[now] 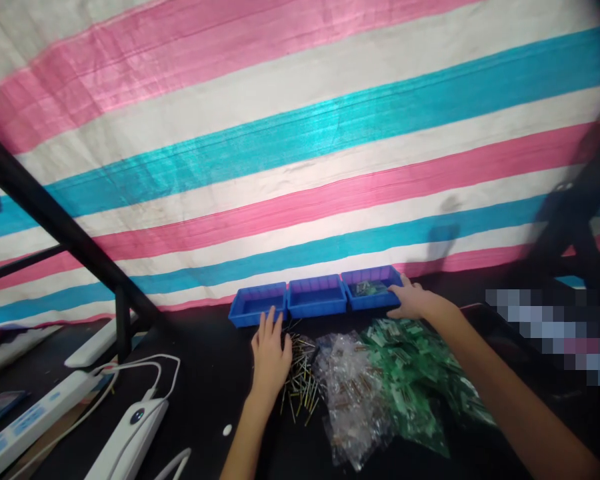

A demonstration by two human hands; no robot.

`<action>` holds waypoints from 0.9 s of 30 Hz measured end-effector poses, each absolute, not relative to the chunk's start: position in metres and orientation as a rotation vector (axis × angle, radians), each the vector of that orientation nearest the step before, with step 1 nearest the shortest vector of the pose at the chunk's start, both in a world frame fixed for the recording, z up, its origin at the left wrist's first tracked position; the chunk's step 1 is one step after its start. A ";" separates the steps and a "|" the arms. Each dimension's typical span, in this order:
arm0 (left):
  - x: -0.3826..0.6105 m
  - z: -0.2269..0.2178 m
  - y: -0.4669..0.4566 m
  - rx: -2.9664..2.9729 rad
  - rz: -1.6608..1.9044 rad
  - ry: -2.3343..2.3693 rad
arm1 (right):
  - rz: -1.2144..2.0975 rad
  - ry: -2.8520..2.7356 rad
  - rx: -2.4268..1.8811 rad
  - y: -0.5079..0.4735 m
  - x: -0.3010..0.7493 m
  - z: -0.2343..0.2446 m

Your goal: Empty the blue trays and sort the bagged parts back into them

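Note:
Three small blue plastic bins stand side by side: a left bin [257, 319], a middle bin [317, 307] and a right bin [377, 302]. Some green-tinted packets [369, 288] lie inside the right one. My left hand [271, 353] is open, its fingers stretched out at the front right corner of the left bin. At the far end of the row, my right hand [414, 300] grips the right bin by its right end, thumb low at the front and fingers over the rim. Between my arms lie loose thin metal sticks [303, 383], clear plastic packets [355, 400] and green packets [415, 380].
A white power strip [35, 410] and a white device with a cable [130, 433] lie at the left. A small white oval piece [227, 430] is near my left forearm. Black frame bars [80, 247] and a striped sheet [290, 160] stand behind the black table.

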State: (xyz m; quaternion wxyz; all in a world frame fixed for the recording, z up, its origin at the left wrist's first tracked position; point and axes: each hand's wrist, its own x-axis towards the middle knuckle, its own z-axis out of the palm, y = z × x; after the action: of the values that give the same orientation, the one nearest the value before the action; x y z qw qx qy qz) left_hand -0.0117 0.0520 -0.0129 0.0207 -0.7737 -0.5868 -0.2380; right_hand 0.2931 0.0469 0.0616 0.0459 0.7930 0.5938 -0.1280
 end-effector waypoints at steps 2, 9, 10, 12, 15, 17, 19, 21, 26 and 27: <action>-0.011 -0.011 0.051 -2.399 -0.726 -1.826 | -0.385 1.824 2.397 0.038 0.281 0.072; -0.011 -0.011 0.049 -2.402 -0.768 -1.809 | -0.376 1.975 2.167 0.019 0.264 0.089; -0.011 -0.011 0.049 -2.405 -0.788 -1.803 | -0.426 1.969 2.126 0.021 0.264 0.087; -0.010 -0.011 0.047 -2.415 -0.832 -1.794 | -0.494 1.959 2.085 0.028 0.264 0.079; -0.009 -0.008 0.043 -2.416 -0.937 -1.765 | -0.550 1.943 2.067 0.038 0.262 0.068; -0.007 -0.004 0.038 -2.402 -1.035 -1.728 | -0.603 1.929 2.054 0.043 0.261 0.063; -0.004 -0.001 0.033 -2.389 -1.131 -1.695 | -0.630 1.952 2.057 0.045 0.261 0.060; 0.001 0.002 0.028 -2.390 -1.204 -1.670 | -0.627 2.010 2.081 0.045 0.264 0.057; 0.013 0.004 0.017 -2.457 -1.277 -1.553 | -0.689 2.077 2.107 0.047 0.274 0.052; 0.014 0.004 0.016 -2.464 -1.283 -1.534 | -0.689 2.076 2.108 0.048 0.275 0.052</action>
State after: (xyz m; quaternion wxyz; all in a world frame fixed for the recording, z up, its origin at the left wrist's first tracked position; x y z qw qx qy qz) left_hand 0.0142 0.0163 0.0043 -0.0160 -0.7763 -0.4833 -0.4043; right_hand 0.2755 0.0477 0.0516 0.0517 0.6930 0.6825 -0.2266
